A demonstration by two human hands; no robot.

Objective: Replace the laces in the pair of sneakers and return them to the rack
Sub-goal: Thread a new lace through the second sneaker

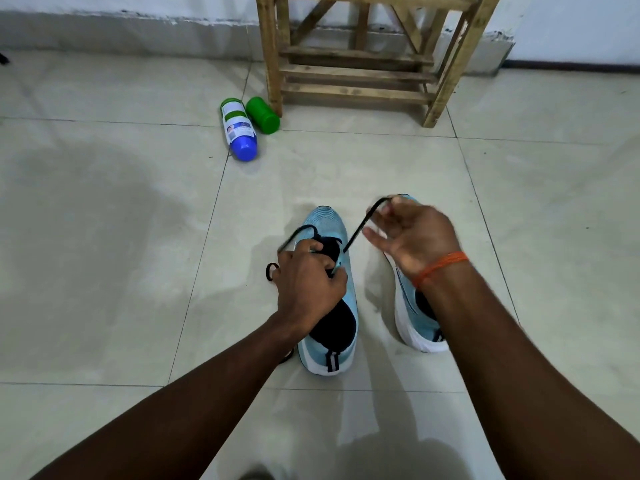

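Left sneaker (329,220): upright on floor (138,271), near centre; left hand (308,275) grips its eyelet area. Black lace (360,226): pinched taut by right hand (412,233). Rack (353,74): far. Advice: steady shoe, draw lace evenly, untwisted.

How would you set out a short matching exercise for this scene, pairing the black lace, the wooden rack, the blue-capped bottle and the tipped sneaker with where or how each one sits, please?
Things
1. black lace
2. wooden rack
3. blue-capped bottle
4. tipped sneaker

States
A. lying on the floor beside the green bottle
B. on its side, white sole facing the upright sneaker
C. running from the upright sneaker up to the right hand, which pinches it
D. standing by the wall

Pairs: 1-C, 2-D, 3-A, 4-B
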